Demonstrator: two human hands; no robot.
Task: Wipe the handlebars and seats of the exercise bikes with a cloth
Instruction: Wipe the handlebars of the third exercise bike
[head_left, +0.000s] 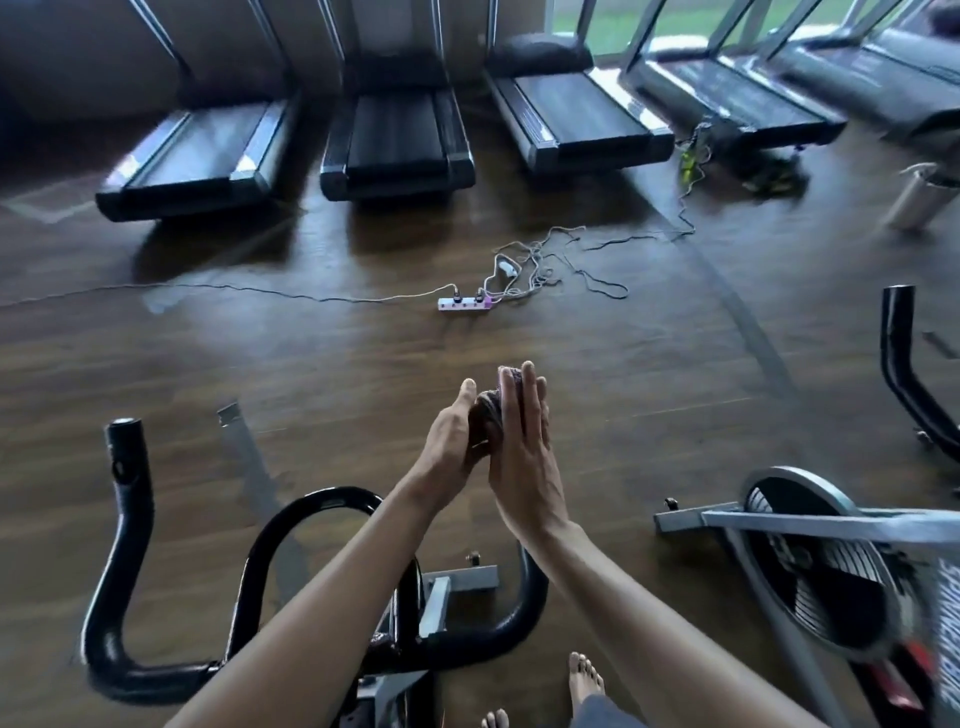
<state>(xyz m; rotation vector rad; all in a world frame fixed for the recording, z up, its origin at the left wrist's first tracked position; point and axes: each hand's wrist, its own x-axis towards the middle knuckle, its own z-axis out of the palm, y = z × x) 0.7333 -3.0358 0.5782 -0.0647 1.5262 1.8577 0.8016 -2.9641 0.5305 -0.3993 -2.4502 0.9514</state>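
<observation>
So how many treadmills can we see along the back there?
5 treadmills in a row at the back: far left, next along, centre, right of centre, and one cut off at the right edge. More may lie beyond the frame.

The cloth (485, 415) is mostly hidden between left hand (449, 441) and right hand (524, 452); the right bike (831, 561) runs off-frame.

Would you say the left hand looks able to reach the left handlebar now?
Probably yes: nothing stands between the left hand, holding the cloth, and the left handlebar.
</observation>
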